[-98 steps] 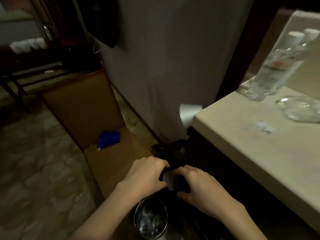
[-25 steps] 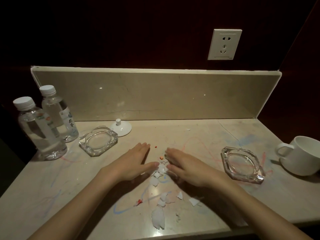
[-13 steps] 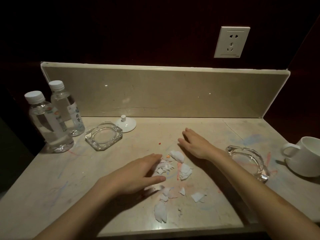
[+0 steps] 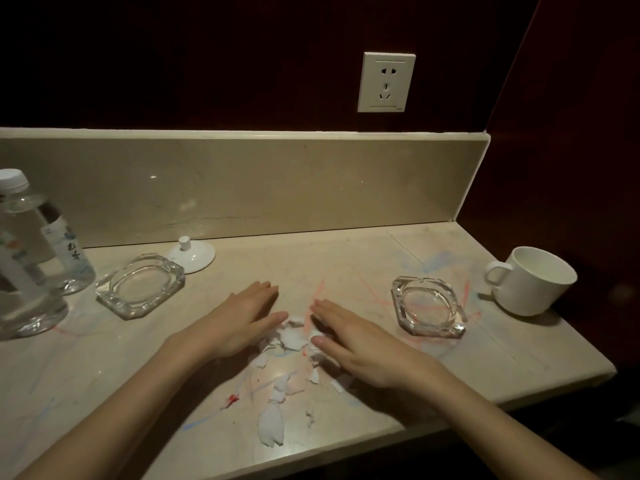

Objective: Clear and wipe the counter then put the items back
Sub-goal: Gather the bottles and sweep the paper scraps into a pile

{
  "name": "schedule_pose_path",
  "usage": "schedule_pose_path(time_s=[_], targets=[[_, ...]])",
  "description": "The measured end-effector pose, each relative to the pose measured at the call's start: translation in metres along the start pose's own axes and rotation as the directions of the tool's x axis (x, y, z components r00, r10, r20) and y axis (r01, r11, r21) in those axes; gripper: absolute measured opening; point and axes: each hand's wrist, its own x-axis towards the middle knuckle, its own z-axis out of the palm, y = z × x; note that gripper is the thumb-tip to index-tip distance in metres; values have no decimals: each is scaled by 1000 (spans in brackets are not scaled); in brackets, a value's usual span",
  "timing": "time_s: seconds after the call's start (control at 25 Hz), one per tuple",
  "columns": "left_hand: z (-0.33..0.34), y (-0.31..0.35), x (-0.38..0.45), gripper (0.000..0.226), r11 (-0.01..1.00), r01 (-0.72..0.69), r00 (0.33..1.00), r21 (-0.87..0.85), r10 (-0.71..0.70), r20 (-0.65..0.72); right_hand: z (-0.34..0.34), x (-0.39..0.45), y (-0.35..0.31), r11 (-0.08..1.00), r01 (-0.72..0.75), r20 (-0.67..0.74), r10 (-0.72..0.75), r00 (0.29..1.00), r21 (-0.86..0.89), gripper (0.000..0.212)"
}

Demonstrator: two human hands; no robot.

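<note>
Torn white paper scraps [image 4: 290, 337] lie in a small heap at the middle of the beige stone counter [image 4: 346, 265], which bears red and blue crayon marks. My left hand [image 4: 239, 323] lies flat, fingers straight, on the left of the heap. My right hand [image 4: 353, 341] lies flat on the right of it, touching the scraps. More scraps [image 4: 272, 427] trail toward the front edge, with a small red bit [image 4: 232, 399] beside them.
Two water bottles [image 4: 31, 258] stand at the far left. A glass ashtray [image 4: 140, 285] and a white lid [image 4: 191, 254] sit left of centre; a second glass ashtray [image 4: 428, 306] and a white mug [image 4: 530, 280] sit at the right. A wall socket [image 4: 386, 82] is above the backsplash.
Earlier my hands were down at a bin beside the counter. In the last half second my right hand came back from the far side, and both hands closed in on the scraps.
</note>
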Motion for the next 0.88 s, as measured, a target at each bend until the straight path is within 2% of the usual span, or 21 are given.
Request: schedule_pose_path(time_s=[0.12,0.24,0.32,0.44,0.6,0.72,0.8,0.88], targets=[[7,14,1,108,997,-74,997,-37,75,34,-9,-10,23,994,-108,-54,108,993,3,63],[14,27,-2,71,988,-142,988,-64,145,46,-8,-12,26,988,-151,-35,150,988,-20,65],[15,31,-9,67,979,-166,983,-121,174,56,-3,-11,17,991,-137,-16,137,990,-6,68],[9,22,-19,87,968,-163,983,-193,177,58,8,-10,-5,996,-81,-1,81,997,41,68],[-1,-7,-37,107,984,-97,994,-150,102,29,22,-9,-33,997,3,18,-4,1000,76,67],[-5,-25,-55,124,996,21,998,-86,-16,58,14,9,-31,979,-29,-56,41,998,199,63],[-5,-33,-65,128,994,68,996,-86,-63,62,8,26,-23,982,-65,-102,84,991,178,64],[-4,-34,-75,126,991,99,994,-93,-94,63,9,37,-21,990,-72,-59,80,995,124,65]])
